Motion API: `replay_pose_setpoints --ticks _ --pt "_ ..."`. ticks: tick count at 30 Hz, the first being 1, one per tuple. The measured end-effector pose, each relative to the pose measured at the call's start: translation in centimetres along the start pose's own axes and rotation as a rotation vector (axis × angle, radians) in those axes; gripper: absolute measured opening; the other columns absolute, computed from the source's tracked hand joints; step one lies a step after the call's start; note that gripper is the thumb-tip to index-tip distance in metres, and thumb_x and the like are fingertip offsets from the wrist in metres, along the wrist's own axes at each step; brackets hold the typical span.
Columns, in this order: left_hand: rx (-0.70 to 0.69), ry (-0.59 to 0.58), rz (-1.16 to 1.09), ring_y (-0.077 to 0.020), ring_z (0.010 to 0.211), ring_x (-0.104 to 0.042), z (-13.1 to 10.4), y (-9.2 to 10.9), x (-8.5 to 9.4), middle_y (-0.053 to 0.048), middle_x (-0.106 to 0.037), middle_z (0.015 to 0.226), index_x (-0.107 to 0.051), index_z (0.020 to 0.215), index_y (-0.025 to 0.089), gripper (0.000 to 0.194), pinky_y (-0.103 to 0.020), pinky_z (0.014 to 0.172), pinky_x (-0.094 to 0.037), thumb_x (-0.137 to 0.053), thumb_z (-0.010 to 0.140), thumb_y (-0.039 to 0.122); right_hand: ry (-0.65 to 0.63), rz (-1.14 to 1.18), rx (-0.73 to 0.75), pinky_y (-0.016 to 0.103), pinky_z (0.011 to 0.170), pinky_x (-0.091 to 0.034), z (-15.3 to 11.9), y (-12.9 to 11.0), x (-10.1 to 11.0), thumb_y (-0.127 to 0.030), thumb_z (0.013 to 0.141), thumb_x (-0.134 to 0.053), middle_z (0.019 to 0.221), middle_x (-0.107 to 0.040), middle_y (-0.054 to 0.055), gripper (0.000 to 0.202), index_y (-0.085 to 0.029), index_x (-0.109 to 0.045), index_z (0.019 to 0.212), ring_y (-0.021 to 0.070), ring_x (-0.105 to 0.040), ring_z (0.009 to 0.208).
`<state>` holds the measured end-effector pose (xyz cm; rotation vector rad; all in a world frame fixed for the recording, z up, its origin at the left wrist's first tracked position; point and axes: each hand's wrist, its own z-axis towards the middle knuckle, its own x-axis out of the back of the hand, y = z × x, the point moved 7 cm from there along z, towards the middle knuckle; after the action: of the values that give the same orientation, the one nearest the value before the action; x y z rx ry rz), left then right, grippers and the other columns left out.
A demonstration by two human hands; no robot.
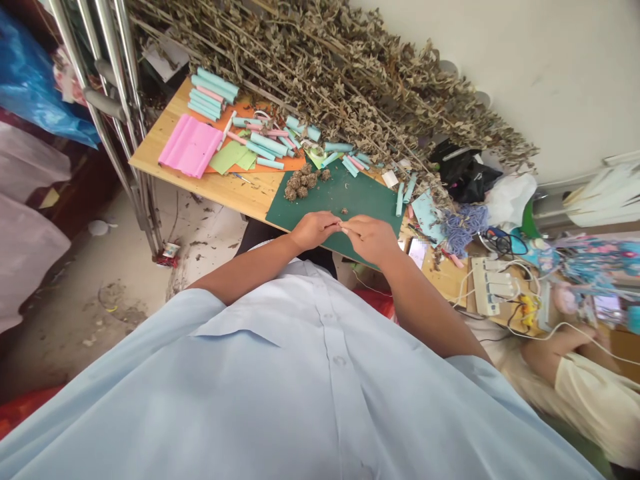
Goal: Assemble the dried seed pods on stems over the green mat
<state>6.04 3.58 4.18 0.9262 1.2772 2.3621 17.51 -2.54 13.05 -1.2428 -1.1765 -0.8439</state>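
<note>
Currently left hand (313, 230) and right hand (371, 238) together over near edge of green cutting mat (350, 197) on the desk (235, 189), fingertips meeting, both pinched closed on something small and pale, too tiny to identify. Clump of dried brown plant bits (303, 183) on the mat's far left corner, well apart from the hands; rolled blue and pink paper tubes (267, 145) beyond on orange sheet (280, 162), pink paper sheets (191, 145) at far left. Dried leafy branches (340, 73) piled along the wall behind; white power strip (491, 285) off right.
</note>
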Motion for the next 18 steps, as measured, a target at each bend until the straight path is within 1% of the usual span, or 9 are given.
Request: replay_pose_setpoints --ticks 3,6,10,14,16,18 --pt "-0.011 -0.002 -0.004 -0.0191 0.093 -0.070 0.0 0.1 0.0 -0.008 -0.076 0.096 -0.078 0.100 0.018 0.034 -0.029 0.085 -0.051 -0.056 0.107 0.043 0.097 0.126 -0.021 0.036 0.095 -0.057 -0.3 0.7 0.5 -0.032 0.105 -0.053 0.120 -0.081 0.007 0.033 -0.025 -0.081 0.120 0.0231 -0.075 0.109" --pt "0.007 -0.005 0.005 -0.0188 0.092 -0.069 0.0 -0.1 0.0 -0.007 -0.075 0.094 -0.077 0.099 0.019 0.030 -0.029 0.085 -0.050 -0.058 0.106 0.041 0.191 0.229 -0.085 0.039 0.095 -0.059 -0.8 1.9 0.4 -0.034 0.101 -0.059 0.111 -0.082 0.006 0.027 -0.026 -0.083 0.111 0.0241 -0.076 0.103" --pt "0.059 -0.019 0.018 -0.0184 0.092 -0.068 0.1 -0.3 -0.1 -0.006 -0.075 0.094 -0.076 0.097 0.019 0.024 -0.028 0.086 -0.050 -0.061 0.104 0.037 0.189 0.333 -0.120 0.043 0.100 -0.059 -1.1 2.5 -1.4 -0.034 0.097 -0.063 0.112 -0.082 0.007 0.025 -0.026 -0.083 0.109 0.0262 -0.076 0.106" --pt "0.086 -0.011 0.000 -0.0181 0.092 -0.068 0.0 -0.3 0.0 -0.006 -0.075 0.095 -0.076 0.096 0.019 0.019 -0.028 0.086 -0.050 -0.065 0.101 0.034 0.242 0.468 -0.178 0.045 0.104 -0.058 -1.4 2.3 -2.5 -0.035 0.096 -0.063 0.116 -0.082 0.008 0.027 -0.025 -0.083 0.111 0.0261 -0.076 0.109" --pt "0.095 0.002 -0.008 -0.0178 0.091 -0.068 -0.1 -0.4 0.1 -0.006 -0.075 0.095 -0.076 0.096 0.018 0.018 -0.028 0.085 -0.049 -0.067 0.099 0.034 0.261 0.528 -0.214 0.045 0.104 -0.058 -1.5 2.2 -2.8 -0.037 0.096 -0.064 0.118 -0.081 0.007 0.028 -0.026 -0.083 0.112 0.0259 -0.075 0.110" --pt "0.108 0.011 -0.010 -0.0174 0.090 -0.068 -0.1 -0.5 0.1 -0.005 -0.075 0.093 -0.076 0.096 0.018 0.018 -0.027 0.084 -0.049 -0.068 0.099 0.034 0.277 0.576 -0.262 0.044 0.100 -0.060 -1.6 2.2 -3.0 -0.039 0.094 -0.065 0.117 -0.081 0.007 0.028 -0.025 -0.083 0.110 0.0258 -0.076 0.107"
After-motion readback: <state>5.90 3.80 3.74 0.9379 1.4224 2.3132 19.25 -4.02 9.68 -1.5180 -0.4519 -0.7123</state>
